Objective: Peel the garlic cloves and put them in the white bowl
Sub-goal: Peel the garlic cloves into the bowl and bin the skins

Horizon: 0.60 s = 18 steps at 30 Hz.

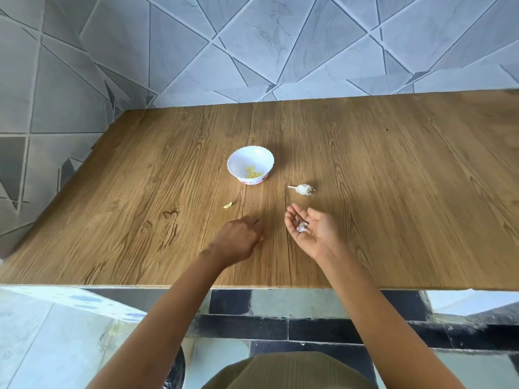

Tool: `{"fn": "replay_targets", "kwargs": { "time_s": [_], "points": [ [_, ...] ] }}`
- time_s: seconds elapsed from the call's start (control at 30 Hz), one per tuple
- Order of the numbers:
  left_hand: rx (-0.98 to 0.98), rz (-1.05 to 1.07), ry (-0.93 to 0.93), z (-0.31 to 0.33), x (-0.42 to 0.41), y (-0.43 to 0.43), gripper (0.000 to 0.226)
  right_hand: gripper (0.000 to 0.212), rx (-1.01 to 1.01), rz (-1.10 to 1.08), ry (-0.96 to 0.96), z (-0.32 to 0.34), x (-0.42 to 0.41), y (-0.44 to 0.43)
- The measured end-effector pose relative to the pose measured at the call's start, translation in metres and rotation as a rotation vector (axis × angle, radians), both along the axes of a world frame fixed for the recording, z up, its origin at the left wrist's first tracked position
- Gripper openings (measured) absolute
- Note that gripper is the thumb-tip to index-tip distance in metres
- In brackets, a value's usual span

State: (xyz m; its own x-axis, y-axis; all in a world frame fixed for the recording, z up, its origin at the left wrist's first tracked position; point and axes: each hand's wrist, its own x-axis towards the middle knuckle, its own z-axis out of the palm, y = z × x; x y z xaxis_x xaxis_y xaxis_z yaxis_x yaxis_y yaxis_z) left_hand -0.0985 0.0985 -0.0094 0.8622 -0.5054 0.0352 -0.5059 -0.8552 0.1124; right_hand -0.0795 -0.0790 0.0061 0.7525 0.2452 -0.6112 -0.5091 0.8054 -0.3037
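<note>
On my feed the white bowl (239,164) stands upright near the middle of the wooden table (393,178), with a small heap of yellowish peeled cloves (254,172) in its bottom. I cannot count them; they blur into 1 mass. Its near lower wall carries a pink pattern too small for me to read.

Just right of the bowl and nearer to me, apart from it, a partly stripped garlic bulb (302,189) lies on its side, stem pointing left, roots to the right. 1 pale yellow piece (228,205) lies alone on the wood, left of and nearer than the bowl; I cannot tell whether it is a clove or a scrap.

The right hand (314,228) is turned palm up above the table, fingers loosely spread and slightly cupped, not closed. In its palm rest unpeeled cloves (301,225), perhaps 2 or 3, 1 darker, 1 whitish with papery skin.

The left hand (237,238) shows me only its back. Its fingers curl down toward the wood and their tips are hidden, so I cannot tell whether it pinches anything or merely touches the table.

Both forearms run out of the lower edge of the view. Grey tiled wall (252,51) rises behind the table.
</note>
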Motion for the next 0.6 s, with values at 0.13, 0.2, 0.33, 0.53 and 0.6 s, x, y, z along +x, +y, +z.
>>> {"fn": "replay_targets", "kwargs": {
  "time_s": [0.13, 0.2, 0.33, 0.53, 0.6],
  "points": [
    [-0.343, 0.106, 0.077, 0.007, 0.014, -0.003, 0.014, 0.034, -0.026, 0.010, 0.002, 0.001, -0.002, 0.003],
    [-0.430, 0.121, 0.063, 0.015, 0.020, -0.012, 0.017, 0.034, -0.034, 0.022, 0.000, 0.001, -0.002, 0.006],
    [-0.348, 0.070, 0.035, 0.025, 0.018, -0.033, 0.016, 0.032, -0.009, 0.007, 0.026, 0.001, -0.002, 0.011],
    [-0.469, 0.237, 0.000, 0.022, 0.016, -0.038, 0.006, 0.032, -0.047, 0.014, 0.029, -0.001, -0.002, 0.012],
    [-0.569, 0.258, 0.065, 0.020, 0.019, -0.034, 0.009, 0.032, -0.036, 0.001, 0.027, -0.001, -0.002, 0.012]
  ]
}}
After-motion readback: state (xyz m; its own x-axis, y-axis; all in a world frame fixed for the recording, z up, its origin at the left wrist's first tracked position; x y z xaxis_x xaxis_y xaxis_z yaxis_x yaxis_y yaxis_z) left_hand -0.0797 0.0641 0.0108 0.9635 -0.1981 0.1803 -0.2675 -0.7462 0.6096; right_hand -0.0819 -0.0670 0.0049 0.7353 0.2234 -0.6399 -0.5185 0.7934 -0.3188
